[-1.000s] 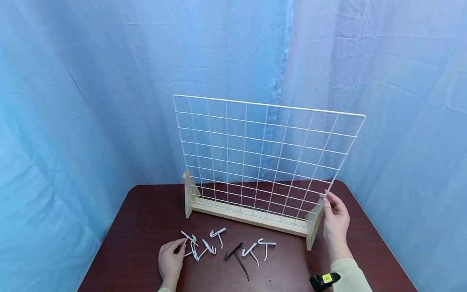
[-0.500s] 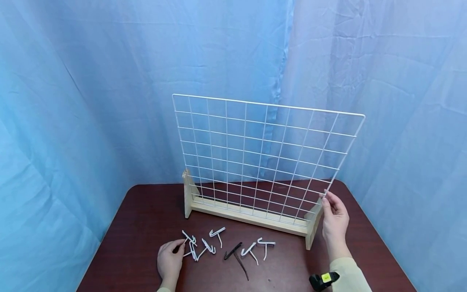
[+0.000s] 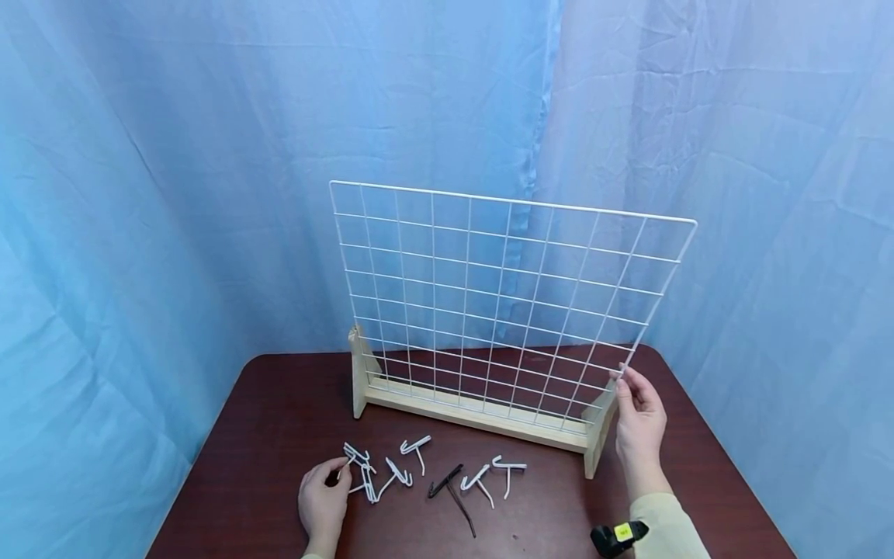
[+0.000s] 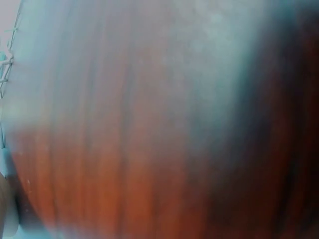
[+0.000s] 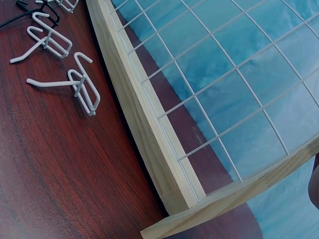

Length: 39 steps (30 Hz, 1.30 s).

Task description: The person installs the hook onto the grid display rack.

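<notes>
My left hand (image 3: 323, 497) pinches a white wire hook (image 3: 356, 453) between thumb and fingertips, at the left end of a loose group of hooks. Close beside it lie a second white hook (image 3: 368, 483) and another (image 3: 398, 472). A white wire grid panel (image 3: 510, 202) stands upright in a pale wooden stand (image 3: 475, 415). With thumb and fingers my right hand (image 3: 641, 423) grips the panel's right edge, just at the top of the wooden end piece. The left wrist view is blurred and shows mostly the dark red table (image 4: 139, 184).
A black hook (image 3: 445, 480) with a longer arm lies mid-table, with two white hooks (image 5: 84, 87) to its right. Another white hook (image 3: 417, 445) lies nearer the stand. Blue curtains (image 3: 209, 194) hang behind the table. The right wrist wears a black device (image 3: 608, 541).
My left hand has shifted slightly left, and the pinched hook has turned and moved a little left with it. The right hand keeps its grip on the panel's edge.
</notes>
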Each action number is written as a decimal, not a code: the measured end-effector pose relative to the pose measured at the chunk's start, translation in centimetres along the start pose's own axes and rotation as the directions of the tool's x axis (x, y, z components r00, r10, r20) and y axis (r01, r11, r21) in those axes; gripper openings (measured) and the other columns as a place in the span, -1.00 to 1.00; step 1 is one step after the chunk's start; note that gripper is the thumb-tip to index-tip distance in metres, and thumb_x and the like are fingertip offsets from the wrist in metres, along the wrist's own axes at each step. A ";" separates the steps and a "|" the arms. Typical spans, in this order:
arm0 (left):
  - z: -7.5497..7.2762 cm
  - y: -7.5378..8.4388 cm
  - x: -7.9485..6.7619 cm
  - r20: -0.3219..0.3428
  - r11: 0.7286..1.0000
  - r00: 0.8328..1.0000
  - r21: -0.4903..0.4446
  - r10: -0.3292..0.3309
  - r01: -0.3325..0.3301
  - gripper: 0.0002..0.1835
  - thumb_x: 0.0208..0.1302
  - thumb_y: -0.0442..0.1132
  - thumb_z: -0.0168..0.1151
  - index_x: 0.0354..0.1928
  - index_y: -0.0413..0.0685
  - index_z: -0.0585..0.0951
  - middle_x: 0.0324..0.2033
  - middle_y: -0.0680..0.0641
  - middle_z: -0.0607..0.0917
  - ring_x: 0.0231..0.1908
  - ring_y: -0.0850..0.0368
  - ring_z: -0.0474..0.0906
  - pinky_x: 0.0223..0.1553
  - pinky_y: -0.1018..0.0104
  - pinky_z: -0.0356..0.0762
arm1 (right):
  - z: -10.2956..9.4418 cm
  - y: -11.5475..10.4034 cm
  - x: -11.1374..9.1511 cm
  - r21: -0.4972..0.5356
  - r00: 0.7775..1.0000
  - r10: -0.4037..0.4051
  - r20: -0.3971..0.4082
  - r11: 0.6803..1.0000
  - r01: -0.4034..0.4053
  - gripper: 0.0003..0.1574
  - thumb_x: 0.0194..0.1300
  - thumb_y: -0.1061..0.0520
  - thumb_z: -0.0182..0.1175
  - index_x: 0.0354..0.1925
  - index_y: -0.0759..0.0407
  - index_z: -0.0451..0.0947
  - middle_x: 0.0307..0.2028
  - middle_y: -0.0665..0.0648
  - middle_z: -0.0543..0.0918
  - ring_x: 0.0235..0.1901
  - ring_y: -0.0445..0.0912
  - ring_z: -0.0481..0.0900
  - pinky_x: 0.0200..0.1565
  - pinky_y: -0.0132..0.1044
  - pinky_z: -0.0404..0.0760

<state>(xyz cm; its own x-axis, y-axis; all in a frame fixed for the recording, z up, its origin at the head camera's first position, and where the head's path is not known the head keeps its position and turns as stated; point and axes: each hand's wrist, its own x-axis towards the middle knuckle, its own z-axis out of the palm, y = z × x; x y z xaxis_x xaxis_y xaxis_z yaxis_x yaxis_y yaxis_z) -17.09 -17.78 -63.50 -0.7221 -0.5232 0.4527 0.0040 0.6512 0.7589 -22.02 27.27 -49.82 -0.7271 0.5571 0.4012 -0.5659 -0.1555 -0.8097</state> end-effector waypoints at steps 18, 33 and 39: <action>-0.1 0.5 1.0 0.026 0.996 0.996 -0.004 -0.090 0.090 -0.89 -0.06 -0.28 0.42 -0.43 0.07 0.71 -0.47 0.09 0.68 -0.34 0.16 0.50 -0.30 0.31 0.35 | -0.6 0.9 0.2 -0.010 1.000 -0.012 0.004 1.000 0.012 -0.65 0.24 0.41 0.08 0.01 0.49 0.46 -0.22 0.12 0.68 -0.17 -0.13 0.57 -0.15 -0.48 0.49; -0.4 0.9 1.7 0.004 1.000 1.000 0.019 -0.017 0.017 -0.88 -0.13 -0.23 0.48 -0.49 0.08 0.71 -0.52 0.10 0.67 -0.38 0.15 0.55 -0.35 0.32 0.36 | -0.1 0.1 0.0 0.003 1.000 -0.005 0.014 1.000 0.005 -0.66 0.24 0.43 0.06 0.01 0.51 0.45 -0.22 0.17 0.68 -0.17 -0.11 0.56 -0.14 -0.48 0.50; -0.5 1.1 1.9 -0.009 1.000 1.000 0.002 -0.021 0.021 -0.87 -0.15 -0.20 0.50 -0.50 0.08 0.71 -0.53 0.10 0.67 -0.43 0.18 0.56 -0.42 0.40 0.37 | 0.3 -0.6 -0.3 0.010 1.000 -0.003 0.014 1.000 0.002 -0.66 0.24 0.43 0.06 0.01 0.53 0.44 -0.23 0.17 0.68 -0.17 -0.10 0.56 -0.14 -0.48 0.50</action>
<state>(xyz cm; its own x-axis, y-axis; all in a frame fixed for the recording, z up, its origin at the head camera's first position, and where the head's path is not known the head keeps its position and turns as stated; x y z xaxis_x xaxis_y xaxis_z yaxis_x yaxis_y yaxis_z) -18.13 -18.30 -61.55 -0.7157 -0.5416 0.4409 -0.0127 0.6413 0.7672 -21.62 26.93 -49.31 -0.7312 0.5456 0.4094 -0.5715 -0.1623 -0.8044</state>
